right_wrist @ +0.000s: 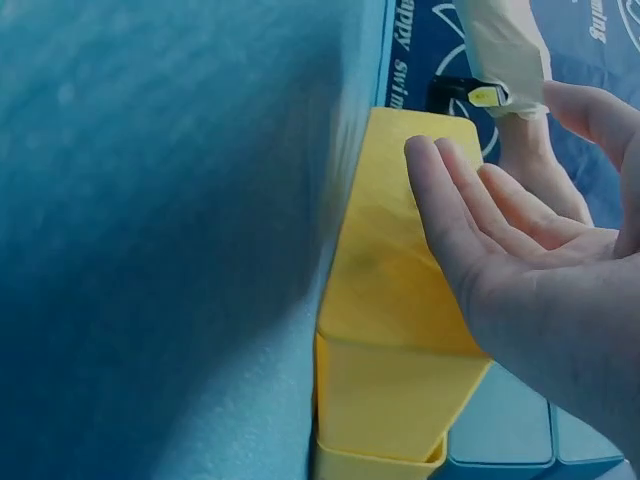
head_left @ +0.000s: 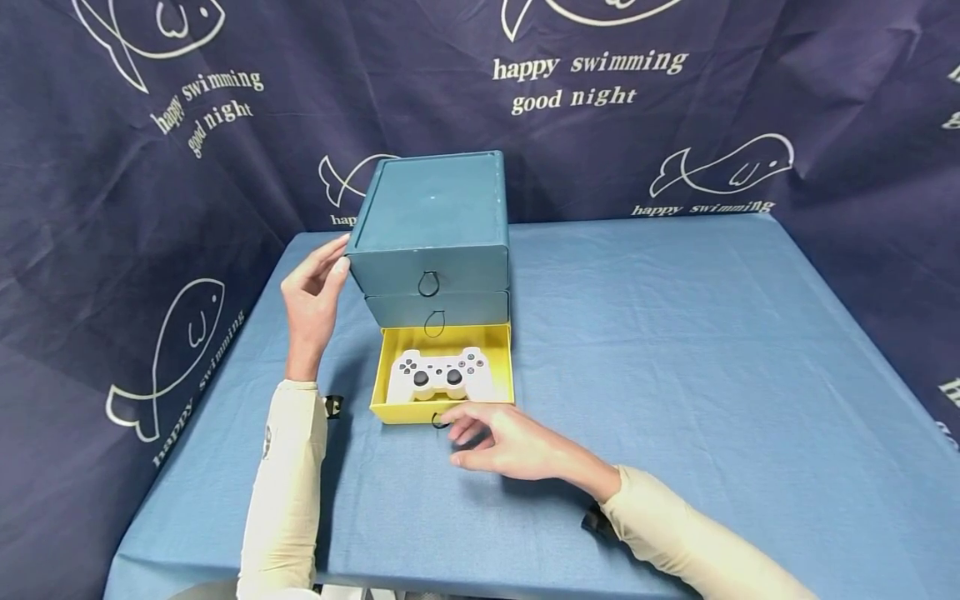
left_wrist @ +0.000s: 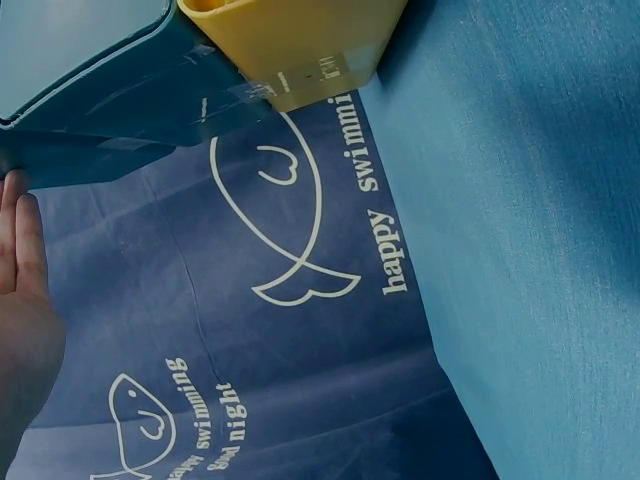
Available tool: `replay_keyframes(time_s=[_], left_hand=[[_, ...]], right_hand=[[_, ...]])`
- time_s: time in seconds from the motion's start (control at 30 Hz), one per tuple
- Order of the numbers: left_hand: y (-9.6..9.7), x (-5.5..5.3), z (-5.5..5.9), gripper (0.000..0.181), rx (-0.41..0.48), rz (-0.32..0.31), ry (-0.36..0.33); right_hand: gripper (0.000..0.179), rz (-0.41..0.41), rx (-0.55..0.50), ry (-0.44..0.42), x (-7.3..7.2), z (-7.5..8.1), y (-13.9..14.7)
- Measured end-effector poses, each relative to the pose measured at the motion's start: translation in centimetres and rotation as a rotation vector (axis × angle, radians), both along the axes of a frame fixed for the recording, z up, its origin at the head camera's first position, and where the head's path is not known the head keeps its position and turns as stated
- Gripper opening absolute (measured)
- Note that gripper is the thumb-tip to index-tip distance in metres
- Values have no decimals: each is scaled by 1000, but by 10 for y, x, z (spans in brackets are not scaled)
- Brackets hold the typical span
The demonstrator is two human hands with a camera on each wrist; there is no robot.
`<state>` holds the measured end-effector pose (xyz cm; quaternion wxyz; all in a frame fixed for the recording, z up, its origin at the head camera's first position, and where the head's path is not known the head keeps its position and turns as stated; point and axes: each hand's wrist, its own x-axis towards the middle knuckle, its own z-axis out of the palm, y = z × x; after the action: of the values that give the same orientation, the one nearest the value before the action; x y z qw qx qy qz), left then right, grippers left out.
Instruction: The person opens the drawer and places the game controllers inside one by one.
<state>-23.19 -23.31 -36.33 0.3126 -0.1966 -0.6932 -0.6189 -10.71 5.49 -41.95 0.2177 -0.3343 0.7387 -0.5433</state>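
A stack of drawers stands on the table: two teal ones [head_left: 431, 208] above, and a yellow drawer [head_left: 384, 367] pulled out at the bottom. Inside the yellow drawer lies a white game controller [head_left: 440, 373] with two black thumbsticks. My left hand [head_left: 313, 287] touches the left front edge of the top teal drawer with fairly straight fingers and thumb. My right hand [head_left: 506, 440] is at the yellow drawer's front, its fingers loosely bent near the black loop pull [head_left: 439, 421]. The right wrist view shows that hand [right_wrist: 540, 240] with thumb and fingers apart, holding nothing.
Black loop pulls [head_left: 428, 284] hang on the teal drawer fronts. Blue cloth [head_left: 675, 375] covers the table. A dark curtain [head_left: 585, 150] with white fish drawings hangs behind and along the sides.
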Motion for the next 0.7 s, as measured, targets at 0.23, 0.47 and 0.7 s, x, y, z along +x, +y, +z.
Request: replay_keyframes(time_s=[0.23, 0.47, 0.7], left_hand=[[-1, -1, 0, 31, -2, -5, 17], [0, 0, 1, 31, 7, -6, 16], [-2, -1, -1, 32, -23, 0, 23]], right_hand=[[47, 20, -6, -53, -2, -2, -5], [51, 35, 20, -63, -4, -4, -7], [55, 57, 17, -89, -7, -9, -9]])
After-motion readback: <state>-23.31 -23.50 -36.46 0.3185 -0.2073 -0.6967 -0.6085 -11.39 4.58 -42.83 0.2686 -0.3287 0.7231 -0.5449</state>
